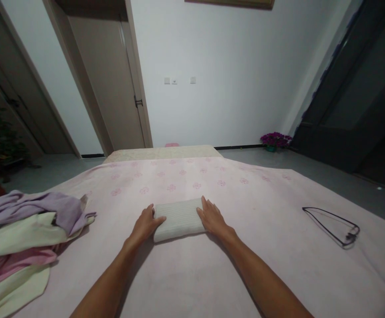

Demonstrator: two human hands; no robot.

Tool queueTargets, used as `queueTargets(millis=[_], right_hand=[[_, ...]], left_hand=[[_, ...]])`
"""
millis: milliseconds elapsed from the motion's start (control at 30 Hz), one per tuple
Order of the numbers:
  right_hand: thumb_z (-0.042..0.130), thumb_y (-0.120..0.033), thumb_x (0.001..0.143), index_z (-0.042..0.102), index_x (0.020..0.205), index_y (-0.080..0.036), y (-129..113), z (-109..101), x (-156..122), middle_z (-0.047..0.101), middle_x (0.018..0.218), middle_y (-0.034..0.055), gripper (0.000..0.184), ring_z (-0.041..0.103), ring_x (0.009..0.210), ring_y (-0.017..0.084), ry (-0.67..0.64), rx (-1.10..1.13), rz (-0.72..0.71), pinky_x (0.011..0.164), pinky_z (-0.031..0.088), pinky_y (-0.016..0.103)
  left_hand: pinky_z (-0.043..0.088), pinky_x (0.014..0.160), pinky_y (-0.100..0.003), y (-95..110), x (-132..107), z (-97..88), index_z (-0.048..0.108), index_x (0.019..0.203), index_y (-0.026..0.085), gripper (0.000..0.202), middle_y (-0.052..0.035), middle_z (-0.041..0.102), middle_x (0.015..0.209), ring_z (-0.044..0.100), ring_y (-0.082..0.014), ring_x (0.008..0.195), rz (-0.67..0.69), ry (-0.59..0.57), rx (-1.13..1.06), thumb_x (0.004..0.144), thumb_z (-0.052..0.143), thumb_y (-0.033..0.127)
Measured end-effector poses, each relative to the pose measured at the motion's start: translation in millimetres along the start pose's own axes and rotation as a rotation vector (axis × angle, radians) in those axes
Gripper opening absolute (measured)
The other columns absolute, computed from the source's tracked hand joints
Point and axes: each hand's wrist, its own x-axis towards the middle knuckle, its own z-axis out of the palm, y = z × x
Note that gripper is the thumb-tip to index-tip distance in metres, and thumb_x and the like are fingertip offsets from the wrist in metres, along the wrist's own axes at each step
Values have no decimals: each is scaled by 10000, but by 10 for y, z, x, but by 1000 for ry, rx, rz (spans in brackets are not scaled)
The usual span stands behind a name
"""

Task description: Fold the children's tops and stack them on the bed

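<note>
A small folded white ribbed cloth (178, 218) lies in the middle of a pink bed sheet (192, 274) with a faint flower print. My left hand (145, 224) rests against the cloth's left edge, fingers together and flat, thumb on top of the corner. My right hand (212, 217) lies against its right edge, fingers stretched out flat on the sheet. Both hands press the cloth from the sides; neither lifts it.
A pile of loose garments (23, 234), purple, cream and pink, lies at the left edge of the bed. A black wire hanger (333, 225) rests on the sheet at the right. Beyond the bed are a door (112, 84), a white wall and potted purple flowers (275, 140).
</note>
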Motion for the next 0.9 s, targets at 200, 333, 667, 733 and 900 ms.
queueTargets(millis=[200, 333, 667, 733, 900], right_hand=[[587, -377, 868, 579, 1260, -127, 93, -348, 178, 679, 1128, 200, 464, 615, 1047, 321, -61, 179, 89, 861, 463, 410], [709, -258, 693, 658, 882, -139, 181, -482, 350, 678, 794, 87, 229, 612, 719, 209, -229, 459, 167, 634, 441, 297], [593, -212, 657, 589, 846, -178, 192, -713, 251, 524, 628, -42, 192, 510, 551, 124, -199, 689, 96, 506, 398, 228], [590, -216, 680, 582, 879, -195, 155, -787, 132, 582, 718, -19, 201, 560, 651, 151, 50, 637, 8, 595, 455, 253], [511, -143, 758, 578, 964, -223, 240, -664, -335, 638, 930, 35, 232, 595, 839, 185, 282, 377, -314, 777, 473, 305]], left_hand=[[494, 744, -354, 61, 127, -151, 665, 963, 90, 521, -144, 731, 907, 675, -354, 937, -127, -119, -228, 549, 807, 374], [478, 630, -342, 153, 99, -200, 676, 778, 98, 377, -113, 711, 724, 679, -331, 781, -125, -225, -310, 559, 784, 385], [462, 665, -274, 468, -194, -435, 604, 918, 187, 222, -10, 613, 837, 569, -170, 736, 385, 45, -269, 724, 654, 283], [467, 697, -274, 478, -268, -483, 589, 905, 200, 134, -20, 577, 866, 546, -167, 772, 587, 173, -182, 775, 609, 226], [497, 743, -280, 203, -415, -349, 615, 927, 206, 163, -55, 586, 923, 571, -177, 845, 872, 195, 36, 825, 523, 118]])
